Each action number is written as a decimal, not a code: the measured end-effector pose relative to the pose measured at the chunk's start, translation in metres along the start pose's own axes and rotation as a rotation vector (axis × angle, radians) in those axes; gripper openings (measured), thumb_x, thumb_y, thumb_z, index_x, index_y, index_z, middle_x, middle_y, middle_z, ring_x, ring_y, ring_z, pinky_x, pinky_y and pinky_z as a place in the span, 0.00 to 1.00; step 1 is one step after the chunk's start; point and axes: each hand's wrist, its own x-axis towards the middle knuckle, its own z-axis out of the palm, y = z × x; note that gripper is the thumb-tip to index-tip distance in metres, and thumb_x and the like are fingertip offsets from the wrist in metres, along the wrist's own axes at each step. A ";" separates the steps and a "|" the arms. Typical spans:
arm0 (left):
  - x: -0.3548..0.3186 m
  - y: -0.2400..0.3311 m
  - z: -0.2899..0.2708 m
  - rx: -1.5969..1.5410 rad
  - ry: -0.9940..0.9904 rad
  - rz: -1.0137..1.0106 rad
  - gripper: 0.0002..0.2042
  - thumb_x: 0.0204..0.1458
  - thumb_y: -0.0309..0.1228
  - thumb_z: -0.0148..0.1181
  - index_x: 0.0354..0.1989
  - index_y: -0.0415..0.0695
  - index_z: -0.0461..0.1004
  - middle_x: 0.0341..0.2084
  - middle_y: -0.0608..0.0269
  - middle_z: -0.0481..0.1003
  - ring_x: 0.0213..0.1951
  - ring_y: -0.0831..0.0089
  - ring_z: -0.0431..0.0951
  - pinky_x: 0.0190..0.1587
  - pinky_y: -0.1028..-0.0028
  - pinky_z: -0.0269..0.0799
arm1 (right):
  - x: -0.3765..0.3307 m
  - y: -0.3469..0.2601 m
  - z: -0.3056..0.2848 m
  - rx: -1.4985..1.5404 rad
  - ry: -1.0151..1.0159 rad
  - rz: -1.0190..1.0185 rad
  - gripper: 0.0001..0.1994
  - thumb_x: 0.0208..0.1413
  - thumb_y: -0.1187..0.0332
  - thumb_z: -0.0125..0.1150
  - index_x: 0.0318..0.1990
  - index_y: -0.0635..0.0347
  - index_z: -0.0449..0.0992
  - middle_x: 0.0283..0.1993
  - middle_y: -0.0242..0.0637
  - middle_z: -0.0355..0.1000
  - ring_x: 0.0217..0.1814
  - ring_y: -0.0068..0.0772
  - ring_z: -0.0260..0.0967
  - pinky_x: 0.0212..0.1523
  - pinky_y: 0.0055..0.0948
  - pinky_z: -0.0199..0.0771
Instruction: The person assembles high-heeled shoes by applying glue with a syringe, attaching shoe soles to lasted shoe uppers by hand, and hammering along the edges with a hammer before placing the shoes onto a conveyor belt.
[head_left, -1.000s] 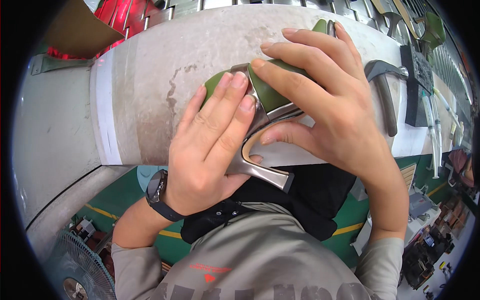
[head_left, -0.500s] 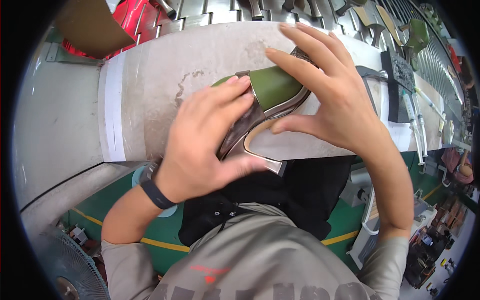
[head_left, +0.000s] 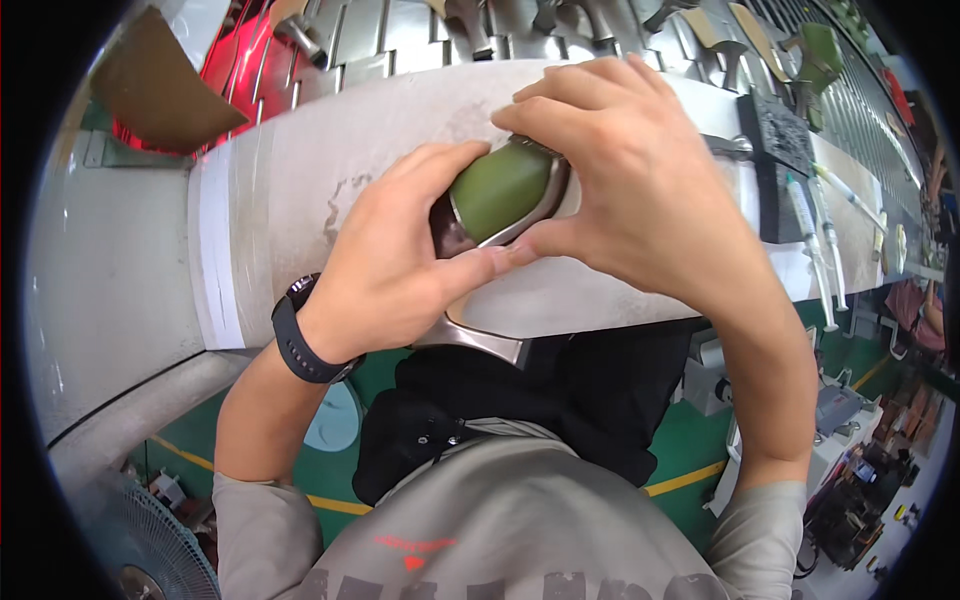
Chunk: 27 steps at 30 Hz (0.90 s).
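Between my two hands, over the pale work surface, is a green high-heeled shoe (head_left: 505, 190) with dark metallic trim and a metallic heel that points toward me. My left hand (head_left: 385, 250) is wrapped round its middle, thumb along the near side; it wears a dark watch on the wrist. At the toe end, my right hand (head_left: 625, 165) grips the shoe with curled fingers over the far side and the thumb at the near edge. The toe tip is mostly hidden by the right hand's fingers.
A black block (head_left: 782, 170) and several syringes (head_left: 808, 235) lie on the right of the work surface (head_left: 590, 300). Behind runs a metal slatted conveyor (head_left: 360, 40) with several shoes. A brown curved sheet (head_left: 160, 85) stands at the far left, above a fan (head_left: 150, 540).
The shoe has turned and shifted slightly left and nearer, its heel now lower. My right hand has moved left and closed on the toe; my left hand has slid round the shoe's middle.
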 end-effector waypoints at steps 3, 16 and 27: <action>-0.006 -0.009 0.002 0.090 0.015 0.037 0.37 0.50 0.34 0.75 0.67 0.31 0.68 0.57 0.46 0.75 0.57 0.56 0.78 0.63 0.65 0.70 | -0.027 0.014 0.022 -0.019 0.248 -0.024 0.42 0.36 0.57 0.86 0.64 0.54 0.77 0.67 0.49 0.72 0.68 0.57 0.68 0.71 0.52 0.66; 0.019 0.027 0.030 0.433 -0.115 0.134 0.58 0.39 0.40 0.84 0.79 0.43 0.52 0.44 0.39 0.79 0.49 0.39 0.80 0.54 0.56 0.76 | -0.076 0.055 0.037 -0.317 0.319 0.469 0.26 0.58 0.77 0.54 0.66 0.62 0.73 0.48 0.50 0.75 0.52 0.54 0.74 0.53 0.49 0.74; 0.029 0.016 0.007 0.274 -0.393 0.146 0.58 0.37 0.35 0.83 0.79 0.43 0.53 0.44 0.38 0.81 0.46 0.38 0.81 0.49 0.56 0.78 | -0.145 -0.071 0.071 0.586 0.709 0.166 0.22 0.57 0.66 0.76 0.56 0.70 0.80 0.56 0.58 0.77 0.53 0.51 0.81 0.55 0.43 0.84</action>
